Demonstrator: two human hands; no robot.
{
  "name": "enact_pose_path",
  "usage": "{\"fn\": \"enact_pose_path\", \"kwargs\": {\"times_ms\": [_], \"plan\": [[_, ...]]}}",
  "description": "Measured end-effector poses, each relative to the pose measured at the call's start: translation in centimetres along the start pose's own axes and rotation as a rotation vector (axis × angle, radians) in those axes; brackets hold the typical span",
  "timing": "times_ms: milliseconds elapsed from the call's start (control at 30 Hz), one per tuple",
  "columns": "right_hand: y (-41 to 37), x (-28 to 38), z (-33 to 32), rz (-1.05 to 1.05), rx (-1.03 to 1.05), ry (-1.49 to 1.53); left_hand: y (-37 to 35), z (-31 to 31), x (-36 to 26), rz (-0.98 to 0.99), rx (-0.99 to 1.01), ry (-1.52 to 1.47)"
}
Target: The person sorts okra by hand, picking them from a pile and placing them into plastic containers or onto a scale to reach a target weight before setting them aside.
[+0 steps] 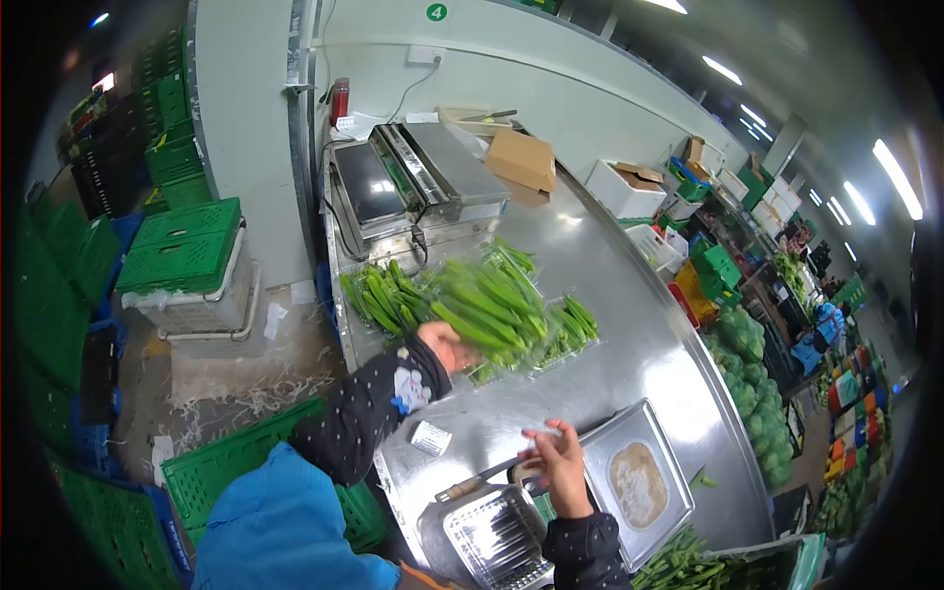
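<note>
My left hand (447, 346) is closed around the near edge of a clear-wrapped pack of okra (497, 310), blurred by motion, over the steel table (521, 398). More wrapped okra packs (379, 300) lie beside and under it. My right hand (559, 467) is raised with its fingers loosely bent and apart, holding nothing. It is just left of the scale's steel plate (639, 472), which has a worn brownish patch. A ribbed shiny metal tray (497, 536) sits below it, near a wooden-handled tool (462, 487). A white printed label (431, 439) lies on the table.
A steel wrapping machine (423, 182) with cords stands at the far left of the table, beside a cardboard box (521, 159). Loose okra (683, 565) fills a crate at bottom right. Green crates (182, 246) stand left; bagged round green vegetables (747, 393) stand right.
</note>
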State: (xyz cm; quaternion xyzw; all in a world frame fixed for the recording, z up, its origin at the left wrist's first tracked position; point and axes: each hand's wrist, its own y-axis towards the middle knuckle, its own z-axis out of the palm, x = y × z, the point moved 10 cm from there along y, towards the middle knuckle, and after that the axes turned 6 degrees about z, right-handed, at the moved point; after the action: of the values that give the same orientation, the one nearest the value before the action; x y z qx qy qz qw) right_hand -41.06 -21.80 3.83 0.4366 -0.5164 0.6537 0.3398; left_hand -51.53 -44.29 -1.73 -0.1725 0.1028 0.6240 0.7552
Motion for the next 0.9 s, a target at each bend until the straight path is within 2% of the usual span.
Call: {"fn": "enact_pose_path", "kwargs": {"times_ms": [67,133,200,267,333,533,600,633,667,733,800,867,900], "plan": [[-0.7,-1.9,-1.2,-0.004,0.033,-0.074,1.7,-0.4,-3.5,0.118,-0.169,0.046],[-1.3,-3.7,-2.5,-0.010,0.050,-0.368,4.5,-1.5,-6.0,0.176,-0.189,0.004],[-3.7,-4.0,-3.0,-0.034,0.068,-0.023,6.3,-2.7,-7.4,0.182,-0.293,-0.052],[-6.0,-4.4,-2.9,0.090,-0.029,0.107,7.3,-3.1,-7.8,0.197,-0.362,-0.114],[-7.1,-4.6,-3.1,0.039,0.038,0.033,8.0,-3.6,-7.6,0.174,-0.404,-0.088],[-9.4,-5.4,-4.3,0.002,-0.039,0.001,7.8,-5.7,-7.7,0.122,-0.570,0.001],[-9.9,-4.8,-4.9,-0.048,-0.167,-0.487,9.8,-10.1,-7.5,-0.006,-0.632,0.067],[-10.2,-3.7,-4.9,-0.301,-0.283,-0.909,7.6,-8.0,-7.6,-0.015,-0.664,0.118],[-10.3,-5.1,-5.5,-0.302,-0.284,-0.907,6.9,-7.6,-7.7,-0.015,-0.663,0.120],[-11.1,-5.5,-6.1,-0.347,-0.491,-1.249,6.1,-7.1,-8.3,0.037,-0.624,0.193],[-11.5,-6.8,-6.2,-0.403,-0.460,-1.352,5.2,-6.6,-8.2,0.043,-0.607,0.198],[-11.4,-8.7,-6.4,-0.274,-0.370,-1.457,4.0,-5.8,-8.5,0.113,-0.624,0.188],[-11.6,-8.5,-6.3,-0.275,-0.372,-1.455,3.7,-5.9,-8.4,0.083,-0.619,0.215]]}}
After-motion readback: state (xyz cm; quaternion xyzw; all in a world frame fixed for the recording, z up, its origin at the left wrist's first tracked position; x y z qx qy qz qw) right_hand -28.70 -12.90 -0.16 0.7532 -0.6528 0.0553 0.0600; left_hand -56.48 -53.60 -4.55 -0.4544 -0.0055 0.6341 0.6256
